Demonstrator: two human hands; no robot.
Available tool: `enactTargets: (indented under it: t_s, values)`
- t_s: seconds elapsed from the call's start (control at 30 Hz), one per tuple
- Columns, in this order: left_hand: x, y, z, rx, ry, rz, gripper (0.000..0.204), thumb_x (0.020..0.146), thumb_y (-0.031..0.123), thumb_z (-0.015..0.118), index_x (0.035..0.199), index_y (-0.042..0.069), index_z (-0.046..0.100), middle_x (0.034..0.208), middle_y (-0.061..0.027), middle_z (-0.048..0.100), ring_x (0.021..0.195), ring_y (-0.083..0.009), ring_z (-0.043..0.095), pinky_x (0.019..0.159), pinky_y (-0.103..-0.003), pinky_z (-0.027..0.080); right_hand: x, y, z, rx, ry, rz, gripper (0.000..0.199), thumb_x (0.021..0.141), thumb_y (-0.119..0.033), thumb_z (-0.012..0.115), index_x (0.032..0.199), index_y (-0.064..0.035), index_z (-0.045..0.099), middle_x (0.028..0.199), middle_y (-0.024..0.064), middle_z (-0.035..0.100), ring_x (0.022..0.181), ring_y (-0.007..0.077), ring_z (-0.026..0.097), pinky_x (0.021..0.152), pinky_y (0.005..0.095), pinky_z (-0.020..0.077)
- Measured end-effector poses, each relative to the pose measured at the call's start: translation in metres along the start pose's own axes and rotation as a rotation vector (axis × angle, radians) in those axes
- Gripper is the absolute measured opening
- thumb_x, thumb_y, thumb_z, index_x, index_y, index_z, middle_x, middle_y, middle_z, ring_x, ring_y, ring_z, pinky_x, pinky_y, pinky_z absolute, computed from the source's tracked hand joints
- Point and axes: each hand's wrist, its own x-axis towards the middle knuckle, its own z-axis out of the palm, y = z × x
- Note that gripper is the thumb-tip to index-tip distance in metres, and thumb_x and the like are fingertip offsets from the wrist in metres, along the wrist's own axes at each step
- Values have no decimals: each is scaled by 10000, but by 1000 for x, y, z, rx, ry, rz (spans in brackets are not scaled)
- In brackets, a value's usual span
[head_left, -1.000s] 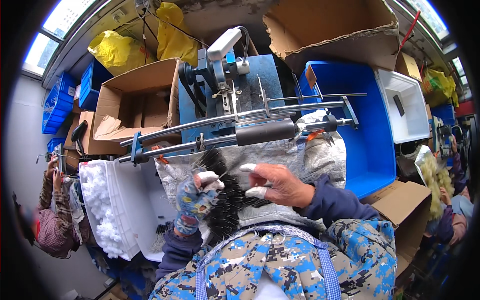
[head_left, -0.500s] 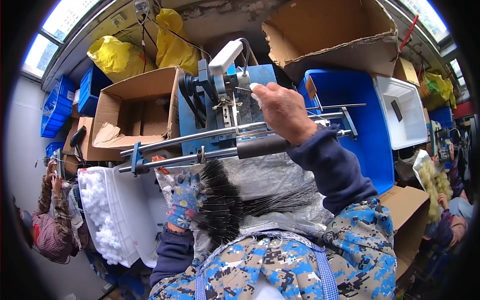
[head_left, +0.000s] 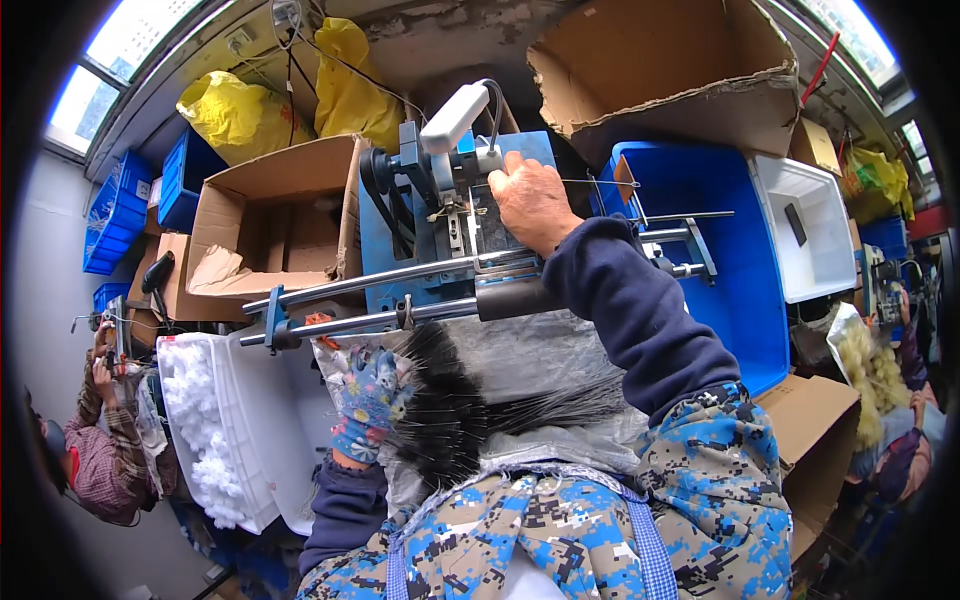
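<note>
My left hand [head_left: 372, 395], in a flowered blue glove, lies against the left side of a bundle of thin black-bristled wire brushes [head_left: 445, 405] on my lap. Its fingers are curled at the bundle's edge. Bare and closed, my right hand [head_left: 532, 203] is at the blue bench machine [head_left: 455, 200], just right of its metal head. What its fingertips pinch is hidden under the hand. A thin wire [head_left: 600, 182] sticks out to the right from behind that hand. Below the hand, two metal rails [head_left: 370, 283] cross the machine's front, one with a dark sleeve [head_left: 515, 297].
An open cardboard box [head_left: 270, 225] stands left of the machine, a blue bin [head_left: 735, 270] right of it. A white bin [head_left: 240, 430] with white fluffy pieces is at my left. Grey sheeting [head_left: 550, 350] covers my lap. Other people work at both sides.
My right hand has moved left and slightly up, closer to the machine head. The wire that showed left of its fingers now shows to its right. My left hand has barely moved.
</note>
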Motion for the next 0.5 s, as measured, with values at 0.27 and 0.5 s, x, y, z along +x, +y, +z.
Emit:
enactTargets:
  t_s: [0.27, 0.5]
  values:
    - [19, 33, -18, 62, 176, 186, 264, 627, 111, 700, 881, 113, 626, 745, -82, 544, 691, -284, 556, 586, -390, 428, -1, -1, 5, -14, 61, -1, 115, 745, -86, 549, 841, -47, 598, 920, 144, 563, 818, 278, 592, 694, 390, 470]
    - [17, 32, -11, 92, 133, 120, 243, 619, 104, 666, 804, 64, 513, 714, -88, 495, 682, -316, 514, 646, -424, 417, -1, 2, 6, 53, 79, -39, 127, 745, -81, 542, 853, -58, 604, 894, 125, 579, 812, 274, 588, 690, 395, 468]
